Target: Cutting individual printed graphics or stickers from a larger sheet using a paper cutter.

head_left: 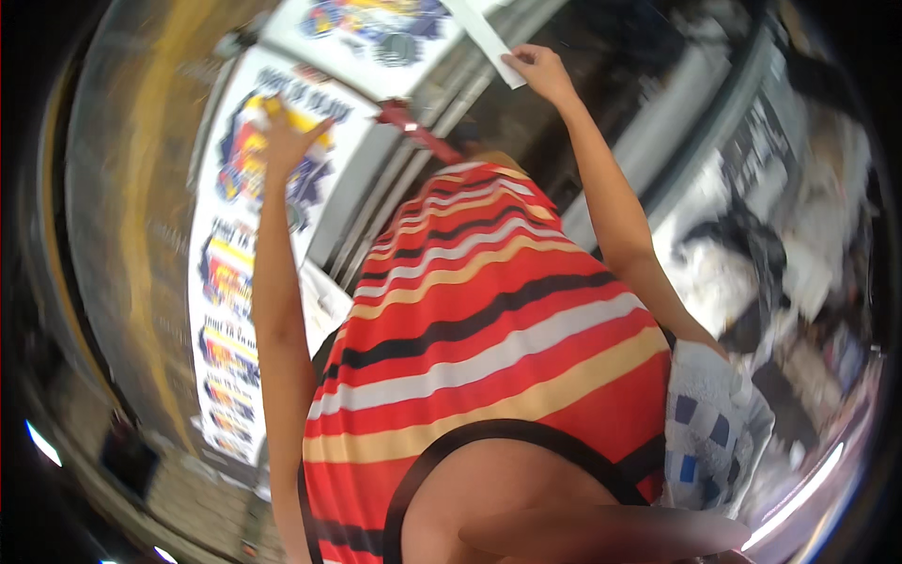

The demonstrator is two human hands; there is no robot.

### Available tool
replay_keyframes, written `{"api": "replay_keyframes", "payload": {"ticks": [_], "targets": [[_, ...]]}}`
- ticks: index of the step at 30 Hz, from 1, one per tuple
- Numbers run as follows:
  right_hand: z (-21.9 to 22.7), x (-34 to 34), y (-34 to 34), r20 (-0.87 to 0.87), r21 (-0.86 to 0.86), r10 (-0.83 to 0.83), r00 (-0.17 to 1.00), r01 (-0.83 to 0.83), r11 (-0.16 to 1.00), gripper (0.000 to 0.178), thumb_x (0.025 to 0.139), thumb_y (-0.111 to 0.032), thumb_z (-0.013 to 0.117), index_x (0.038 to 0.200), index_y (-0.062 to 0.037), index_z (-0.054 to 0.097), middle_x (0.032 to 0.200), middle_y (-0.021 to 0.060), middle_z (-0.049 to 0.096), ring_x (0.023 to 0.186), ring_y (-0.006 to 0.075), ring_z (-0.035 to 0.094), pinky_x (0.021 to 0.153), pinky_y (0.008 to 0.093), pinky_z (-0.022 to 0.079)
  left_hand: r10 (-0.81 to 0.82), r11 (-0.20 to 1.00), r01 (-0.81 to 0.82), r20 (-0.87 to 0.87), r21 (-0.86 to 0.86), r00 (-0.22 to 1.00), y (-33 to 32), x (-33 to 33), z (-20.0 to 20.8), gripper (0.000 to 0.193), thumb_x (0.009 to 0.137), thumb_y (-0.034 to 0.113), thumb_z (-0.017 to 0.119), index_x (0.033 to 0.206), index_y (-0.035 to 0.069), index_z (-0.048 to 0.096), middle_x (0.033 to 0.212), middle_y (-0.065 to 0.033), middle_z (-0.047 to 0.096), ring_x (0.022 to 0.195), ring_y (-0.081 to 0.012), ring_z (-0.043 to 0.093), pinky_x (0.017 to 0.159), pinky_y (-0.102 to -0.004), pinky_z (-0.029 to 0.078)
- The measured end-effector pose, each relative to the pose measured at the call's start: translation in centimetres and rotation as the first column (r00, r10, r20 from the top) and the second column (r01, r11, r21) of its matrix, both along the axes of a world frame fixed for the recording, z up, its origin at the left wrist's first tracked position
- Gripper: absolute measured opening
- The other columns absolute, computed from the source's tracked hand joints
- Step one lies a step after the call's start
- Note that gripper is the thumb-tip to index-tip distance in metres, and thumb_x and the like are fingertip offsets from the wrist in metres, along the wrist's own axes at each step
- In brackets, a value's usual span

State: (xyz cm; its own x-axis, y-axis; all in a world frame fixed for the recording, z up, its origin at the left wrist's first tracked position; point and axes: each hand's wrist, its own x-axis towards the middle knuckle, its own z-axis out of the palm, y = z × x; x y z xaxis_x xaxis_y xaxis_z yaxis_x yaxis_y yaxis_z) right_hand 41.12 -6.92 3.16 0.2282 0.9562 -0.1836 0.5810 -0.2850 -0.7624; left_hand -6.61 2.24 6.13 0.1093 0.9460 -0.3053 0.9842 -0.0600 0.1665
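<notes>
My left hand lies with fingers spread on a long white sheet at the left, which carries a row of repeated purple, yellow and red printed designs. Between the thumb and fingers of my right hand is the end of a narrow white strip, which runs up and left out of view. A second white panel with a similar colourful print sits at the top, beyond the first sheet. The left hand is slightly blurred.
A red bar-like part juts out between my hands, beside grey metal rails. A worn brown and yellow surface curves along the left. White and black crumpled material is heaped at the right, past a grey edge.
</notes>
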Motion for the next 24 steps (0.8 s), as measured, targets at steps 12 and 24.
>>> {"api": "replay_keyframes", "payload": {"ticks": [12,24], "targets": [[-3.5,25.3,-48.2,0.584,-0.116,-0.703,0.407,0.898,0.424,0.053,0.081,-0.046,0.072,0.112,-0.0024,0.073,0.098,0.0159,0.074,0.102,0.031,0.069,0.094,0.0368,0.05,-0.005,1.0,0.005,-0.052,-0.004,0.999,-0.7,3.0,2.6,0.128,0.068,0.085,0.063,0.161,0.015,0.01,0.166,-0.0188,-0.005,0.145,-0.0608,-0.001,0.105,-0.0814,0.011],[7.8,14.4,-24.0,-0.02,-0.222,-0.691,0.722,0.671,0.707,0.042,0.098,-0.044,0.059,0.096,-0.0049,0.072,0.081,0.0061,0.074,0.046,0.0089,0.051,0.044,0.0259,0.041,0.032,0.999,-0.032,0.004,-0.036,0.999,0.0,1.7,2.0,0.143,0.055,0.088,0.069,0.161,0.013,0.01,0.167,-0.0171,-0.003,0.148,-0.0548,-0.006,0.104,-0.0834,0.006]]}}
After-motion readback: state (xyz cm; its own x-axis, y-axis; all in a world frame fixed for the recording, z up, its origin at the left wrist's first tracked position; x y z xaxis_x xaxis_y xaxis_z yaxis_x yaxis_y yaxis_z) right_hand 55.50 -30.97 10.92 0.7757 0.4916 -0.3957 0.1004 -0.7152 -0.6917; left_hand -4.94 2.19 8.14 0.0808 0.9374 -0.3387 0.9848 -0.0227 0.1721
